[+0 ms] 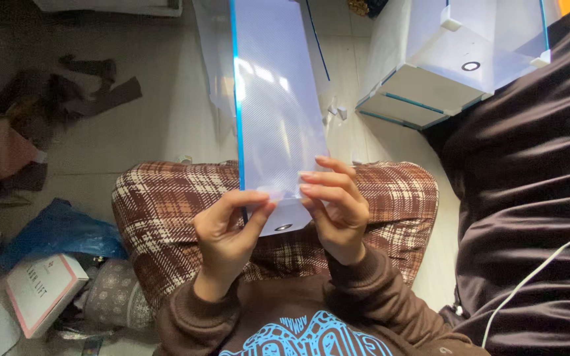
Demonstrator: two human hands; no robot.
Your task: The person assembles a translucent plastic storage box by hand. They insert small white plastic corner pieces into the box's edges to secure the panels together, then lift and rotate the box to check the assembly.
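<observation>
In the head view we pinch the near end of the translucent blue-edged panel (277,105) above our lap, left hand (227,232) and right hand (338,207) closed on it by fingertips only, so it could twist and slip.

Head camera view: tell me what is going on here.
A person sitting with plaid-trousered knees up holds a translucent plastic panel with a blue edge upright over the lap. The left hand and right hand both pinch its lower end, at a white corner piece. A partly built plastic box of similar panels stands on the floor beyond the knees.
</observation>
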